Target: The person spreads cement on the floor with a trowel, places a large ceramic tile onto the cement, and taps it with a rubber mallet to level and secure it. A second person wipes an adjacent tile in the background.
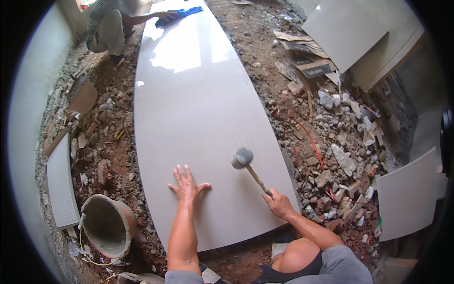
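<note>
My left hand [187,187] lies with spread fingers on a pale, glossy tile [213,128] at the near part of a long tiled strip. My right hand [279,203] grips the wooden handle of a rubber mallet [242,158]; the dark head is over the tile, to the right of my left hand. Whether the head touches the surface, I cannot tell. At the far end of the strip, a co-worker's hand [165,16] is on a blue cloth [182,14].
A crouching person [106,31] is at upper left. Rubble [331,165] flanks the strip, with a red hose [312,142]. A mortar bucket [106,227] and tile [61,184] stand left; loose tiles [406,199] and cardboard [307,57] lie right, below a propped tile [345,28].
</note>
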`<state>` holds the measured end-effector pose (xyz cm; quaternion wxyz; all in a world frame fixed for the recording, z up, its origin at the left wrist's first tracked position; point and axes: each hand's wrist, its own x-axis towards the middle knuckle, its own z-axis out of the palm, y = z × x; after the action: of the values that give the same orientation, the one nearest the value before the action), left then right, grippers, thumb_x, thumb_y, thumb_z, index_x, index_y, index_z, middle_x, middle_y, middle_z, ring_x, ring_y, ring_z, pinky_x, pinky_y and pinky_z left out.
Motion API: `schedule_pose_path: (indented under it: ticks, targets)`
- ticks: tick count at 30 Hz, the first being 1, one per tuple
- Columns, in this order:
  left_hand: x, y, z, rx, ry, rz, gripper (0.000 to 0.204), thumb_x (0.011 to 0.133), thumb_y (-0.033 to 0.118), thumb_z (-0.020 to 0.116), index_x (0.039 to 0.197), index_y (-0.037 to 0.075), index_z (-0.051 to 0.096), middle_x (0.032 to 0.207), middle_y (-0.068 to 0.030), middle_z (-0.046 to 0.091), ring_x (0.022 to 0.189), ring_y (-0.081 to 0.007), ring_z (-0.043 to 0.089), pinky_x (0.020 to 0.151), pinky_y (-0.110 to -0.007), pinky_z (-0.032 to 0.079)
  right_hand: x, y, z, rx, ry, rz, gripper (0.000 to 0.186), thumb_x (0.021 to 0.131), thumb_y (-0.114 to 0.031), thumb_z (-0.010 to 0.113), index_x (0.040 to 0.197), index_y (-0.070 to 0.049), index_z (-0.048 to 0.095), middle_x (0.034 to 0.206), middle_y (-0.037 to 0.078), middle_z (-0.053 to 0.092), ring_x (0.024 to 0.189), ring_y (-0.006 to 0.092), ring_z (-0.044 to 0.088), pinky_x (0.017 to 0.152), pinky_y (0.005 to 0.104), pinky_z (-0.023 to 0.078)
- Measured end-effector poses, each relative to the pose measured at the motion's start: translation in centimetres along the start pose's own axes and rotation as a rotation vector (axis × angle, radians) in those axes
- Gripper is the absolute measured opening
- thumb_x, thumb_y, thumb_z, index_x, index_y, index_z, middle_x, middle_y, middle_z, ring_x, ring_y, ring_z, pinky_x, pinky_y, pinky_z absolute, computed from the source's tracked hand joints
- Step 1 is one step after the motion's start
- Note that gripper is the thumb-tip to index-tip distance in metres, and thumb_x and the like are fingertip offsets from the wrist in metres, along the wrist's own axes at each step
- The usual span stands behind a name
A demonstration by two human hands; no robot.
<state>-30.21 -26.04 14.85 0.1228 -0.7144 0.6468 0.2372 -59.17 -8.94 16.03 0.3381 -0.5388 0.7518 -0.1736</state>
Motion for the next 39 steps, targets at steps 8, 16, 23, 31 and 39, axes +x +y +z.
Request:
schedule_pose_path:
  ticks: [8, 16, 23, 31, 39]
  targets:
    - [0.0, 0.1, -0.2, 0.009, 0.005, -0.016, 0.133, 0.052, 0.074, 0.077, 0.155, 0.015, 0.016, 0.162, -0.0135, 0.008, 0.150, -0.0266, 0.006, 0.113, -0.064, 0.020, -4.0, 2.6, 0.3, 0.016, -0.040, 0.127, 0.042, 0.095, -0.043, 0.054, 0.107, -0.003, 0.055, 0.086, 0.029, 0.065, 0.088, 0.0483, 0.063, 0.077, 0.0531, 0.049]
    - [1.9, -1.8, -0.4, 0.062, -0.079, 0.078, 0.116, 0.064, 0.071, 0.074, 0.153, 0.015, 0.025, 0.161, -0.0139, 0.015, 0.148, -0.0279, 0.015, 0.114, -0.062, 0.021, -3.8, 2.2, 0.3, -0.042, -0.097, 0.168, 0.048, 0.095, -0.048, 0.049, 0.108, -0.001, 0.053, 0.090, 0.031, 0.065, 0.092, 0.0499, 0.062, 0.082, 0.0553, 0.048]
    - [0.8, -8.6, -6.7, -0.021, 0.000, 0.136, 0.043, 0.090, 0.045, 0.062, 0.115, 0.011, 0.064, 0.107, -0.0226, 0.066, 0.103, -0.0383, 0.063, 0.089, -0.047, 0.051, -4.1, 1.8, 0.2, -0.053, -0.073, 0.144, 0.050, 0.095, -0.050, 0.047, 0.108, -0.002, 0.054, 0.093, 0.032, 0.065, 0.094, 0.0497, 0.062, 0.083, 0.0553, 0.048]
    - [-8.6, -12.3, -5.7, 0.164, 0.245, 0.119, 0.043, 0.096, 0.047, 0.048, 0.098, 0.010, 0.070, 0.096, -0.0183, 0.069, 0.095, -0.0373, 0.067, 0.081, -0.047, 0.054, -3.5, 1.4, -0.9, -0.136, -0.071, 0.088, 0.055, 0.095, -0.052, 0.046, 0.109, 0.000, 0.056, 0.097, 0.031, 0.065, 0.097, 0.0488, 0.062, 0.086, 0.0546, 0.047]
    - [-7.7, -17.9, -3.5, -0.011, 0.126, 0.027, 0.036, 0.094, 0.039, 0.053, 0.100, 0.008, 0.071, 0.112, -0.0189, 0.067, 0.105, -0.0361, 0.063, 0.089, -0.047, 0.051, -1.8, 0.1, -2.7, -0.302, -0.085, 0.053, 0.055, 0.096, -0.050, 0.046, 0.107, 0.002, 0.056, 0.094, 0.031, 0.065, 0.093, 0.0468, 0.064, 0.082, 0.0529, 0.049]
